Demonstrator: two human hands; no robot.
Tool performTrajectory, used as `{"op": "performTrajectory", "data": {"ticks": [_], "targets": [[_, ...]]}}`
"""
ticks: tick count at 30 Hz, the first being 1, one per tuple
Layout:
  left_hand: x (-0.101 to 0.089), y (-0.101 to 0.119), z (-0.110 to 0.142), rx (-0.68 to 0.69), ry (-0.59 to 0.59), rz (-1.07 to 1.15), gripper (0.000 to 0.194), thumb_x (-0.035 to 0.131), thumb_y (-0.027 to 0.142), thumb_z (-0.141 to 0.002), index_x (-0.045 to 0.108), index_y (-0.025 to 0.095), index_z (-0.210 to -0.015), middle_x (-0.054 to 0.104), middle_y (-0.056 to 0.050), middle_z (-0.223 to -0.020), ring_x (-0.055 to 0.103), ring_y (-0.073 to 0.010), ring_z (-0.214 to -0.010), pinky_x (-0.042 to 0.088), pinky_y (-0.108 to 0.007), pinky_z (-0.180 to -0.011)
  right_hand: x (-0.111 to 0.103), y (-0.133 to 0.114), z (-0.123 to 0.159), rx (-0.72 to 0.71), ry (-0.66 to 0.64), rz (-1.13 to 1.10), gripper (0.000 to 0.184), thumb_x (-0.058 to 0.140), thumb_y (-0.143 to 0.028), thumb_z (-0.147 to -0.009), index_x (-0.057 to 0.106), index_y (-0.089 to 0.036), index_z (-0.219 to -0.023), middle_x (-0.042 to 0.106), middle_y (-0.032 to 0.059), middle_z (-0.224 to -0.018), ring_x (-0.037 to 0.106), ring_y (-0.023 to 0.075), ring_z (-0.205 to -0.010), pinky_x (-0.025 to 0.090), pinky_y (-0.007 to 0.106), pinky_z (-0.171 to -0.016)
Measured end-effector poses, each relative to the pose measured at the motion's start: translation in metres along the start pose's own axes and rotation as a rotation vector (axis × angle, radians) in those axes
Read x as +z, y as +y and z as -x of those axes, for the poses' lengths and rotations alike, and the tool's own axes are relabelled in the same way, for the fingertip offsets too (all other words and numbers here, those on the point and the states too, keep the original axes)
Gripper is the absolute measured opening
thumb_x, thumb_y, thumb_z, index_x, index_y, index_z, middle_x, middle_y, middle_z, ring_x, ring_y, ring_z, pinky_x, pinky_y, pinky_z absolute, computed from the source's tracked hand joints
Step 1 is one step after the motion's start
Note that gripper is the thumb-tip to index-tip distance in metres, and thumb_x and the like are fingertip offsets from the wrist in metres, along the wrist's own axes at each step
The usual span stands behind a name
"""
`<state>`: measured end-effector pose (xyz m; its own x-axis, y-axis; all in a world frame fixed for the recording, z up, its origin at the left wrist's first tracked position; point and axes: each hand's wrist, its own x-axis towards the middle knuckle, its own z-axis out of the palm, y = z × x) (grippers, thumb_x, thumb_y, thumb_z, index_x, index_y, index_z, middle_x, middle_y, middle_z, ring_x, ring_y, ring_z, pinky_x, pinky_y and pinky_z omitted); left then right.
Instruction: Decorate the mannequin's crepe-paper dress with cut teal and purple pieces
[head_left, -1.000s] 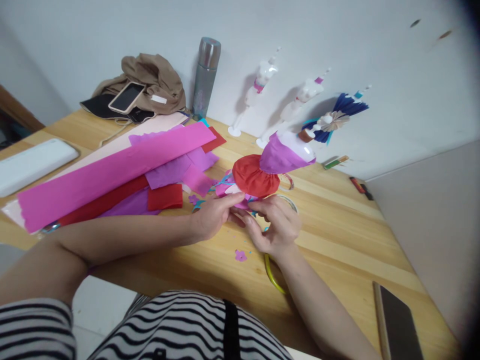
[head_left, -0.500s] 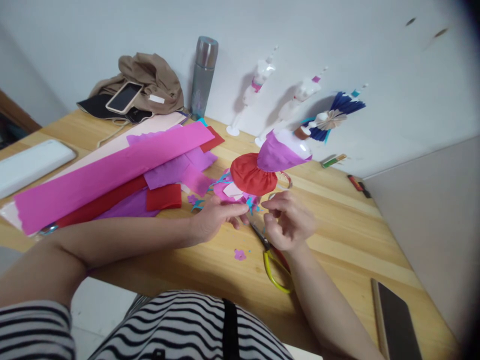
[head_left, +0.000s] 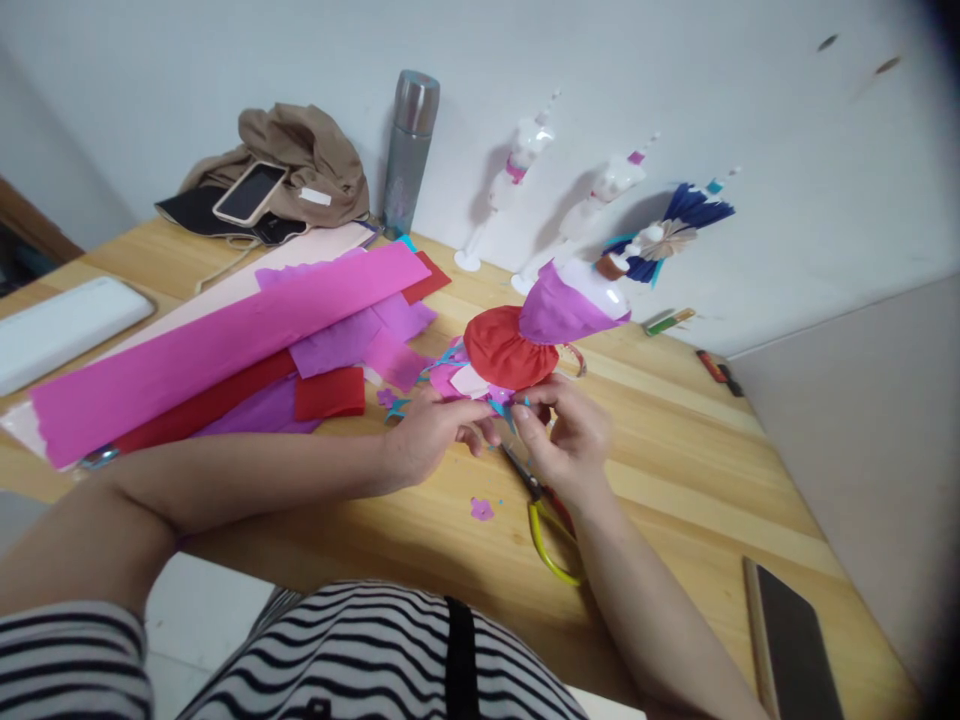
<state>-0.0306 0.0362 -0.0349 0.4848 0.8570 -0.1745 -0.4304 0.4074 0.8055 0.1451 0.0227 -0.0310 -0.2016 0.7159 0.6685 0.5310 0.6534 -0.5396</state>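
Red gathered paper forms the skirt (head_left: 510,347) of a figure standing on the wooden table (head_left: 697,490), tilted toward the far right under a purple wrap (head_left: 564,306), with pink paper (head_left: 445,377) and blue strips (head_left: 501,409) around its near-left underside. Half a second ago the right hand (head_left: 574,435) was blurred and apart from this trim, to its right; now it is back against it, thumb and forefinger drawn narrowly together beside the blue. Whether they grip a piece, I cannot tell. The left hand (head_left: 426,438) stays at the near edge, thumb along the trim and fingers loosely curled beneath; a firm pinch cannot be made out.

Below the right hand lie scissors (head_left: 537,508), one yellow handle showing, the red one partly hidden by the wrist. A purple paper flower (head_left: 481,509) lies just left of them. The left edge cuts off a white case (head_left: 75,330). Marks on the far flask (head_left: 411,155) and the white tag (head_left: 316,197) on the brown cloth (head_left: 322,150) are illegible.
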Motion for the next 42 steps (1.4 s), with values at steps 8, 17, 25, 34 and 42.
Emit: {"op": "performTrajectory", "data": {"ticks": [8,17,25,34,42], "targets": [[0.0,0.0,0.002,-0.011,-0.064,0.028,0.021,0.074,0.03,-0.067,0.066,0.016,-0.081,0.066,-0.003,-0.075,0.062,-0.0149,-0.067,0.046,-0.024,-0.054,0.001,-0.005,0.002,0.208,0.026,-0.057,0.01,0.069,-0.023,-0.094,0.068,-0.024,-0.084,0.055,-0.0045,-0.065,0.049,0.0127,-0.056,0.039,0.029,-0.054],[-0.001,-0.003,0.0,0.08,-0.097,-0.112,0.037,0.082,0.045,-0.072,0.065,0.017,-0.087,0.063,-0.001,-0.077,0.059,-0.013,-0.068,0.045,-0.022,-0.051,0.005,-0.008,0.0,0.255,0.107,-0.043,0.015,0.075,-0.023,-0.089,0.064,-0.023,-0.079,0.056,-0.0052,-0.064,0.048,0.0121,-0.055,0.037,0.028,-0.052],[0.0,-0.003,-0.002,0.115,-0.011,-0.117,0.037,0.08,0.045,-0.073,0.064,0.018,-0.092,0.065,-0.001,-0.077,0.062,-0.0131,-0.062,0.044,-0.022,-0.049,0.006,-0.006,0.001,0.299,0.07,-0.137,0.013,0.073,-0.024,-0.092,0.065,-0.024,-0.08,0.058,-0.0035,-0.065,0.05,0.0143,-0.058,0.041,0.029,-0.054],[-0.003,-0.007,-0.005,0.135,-0.011,-0.114,0.041,0.085,0.049,-0.072,0.063,0.017,-0.085,0.064,0.0,-0.07,0.059,-0.0113,-0.056,0.045,-0.022,-0.047,0.014,-0.001,0.0,0.382,0.148,-0.261,0.019,0.076,-0.027,-0.087,0.06,-0.024,-0.079,0.056,-0.0044,-0.063,0.048,0.0134,-0.055,0.04,0.026,-0.05],[-0.002,-0.005,-0.001,0.123,-0.029,-0.042,0.041,0.087,0.046,-0.071,0.065,0.017,-0.089,0.067,0.0,-0.076,0.064,-0.0114,-0.062,0.044,-0.021,-0.049,0.012,0.002,-0.003,0.547,0.16,-0.417,0.027,0.076,-0.039,-0.084,0.054,-0.024,-0.077,0.049,-0.0063,-0.061,0.041,0.0106,-0.05,0.035,0.025,-0.046]]}}
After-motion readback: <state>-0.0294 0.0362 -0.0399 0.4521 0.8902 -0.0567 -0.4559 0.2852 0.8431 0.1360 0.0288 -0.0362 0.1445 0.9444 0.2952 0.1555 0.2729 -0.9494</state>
